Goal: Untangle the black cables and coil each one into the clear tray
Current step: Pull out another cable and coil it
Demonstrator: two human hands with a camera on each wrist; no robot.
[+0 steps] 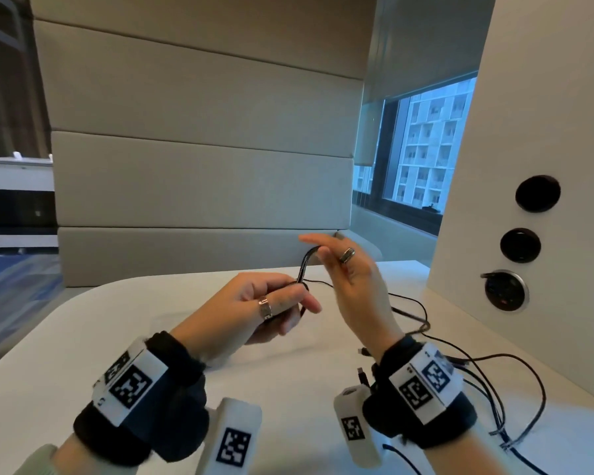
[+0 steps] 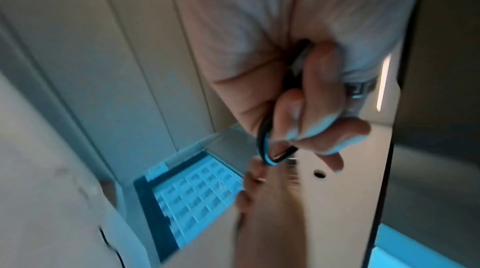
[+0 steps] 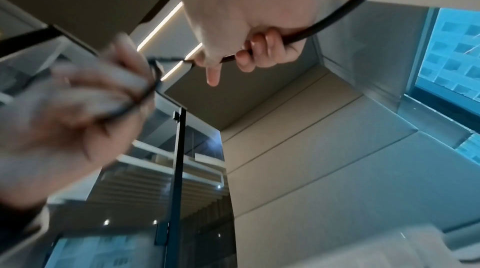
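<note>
My left hand (image 1: 288, 299) grips a small coil of black cable (image 1: 304, 265) above the white table (image 1: 134, 330); the left wrist view shows its fingers (image 2: 311, 108) curled round the loops (image 2: 265, 149). My right hand (image 1: 340, 262) is raised just right of it. In the right wrist view, three curled fingers (image 3: 259, 47) hold the same cable (image 3: 311, 28) and the index finger points straight out. The cable runs from there down to a loose tangle of black cables (image 1: 494, 389) on the table at the right. The clear tray is not in view.
A white panel (image 1: 546, 114) with three round sockets (image 1: 537, 193) stands at the table's right edge. A padded beige wall (image 1: 203, 173) rises behind the table, with a window (image 1: 426, 149) to its right. Plug ends (image 1: 362, 371) lie by my right wrist.
</note>
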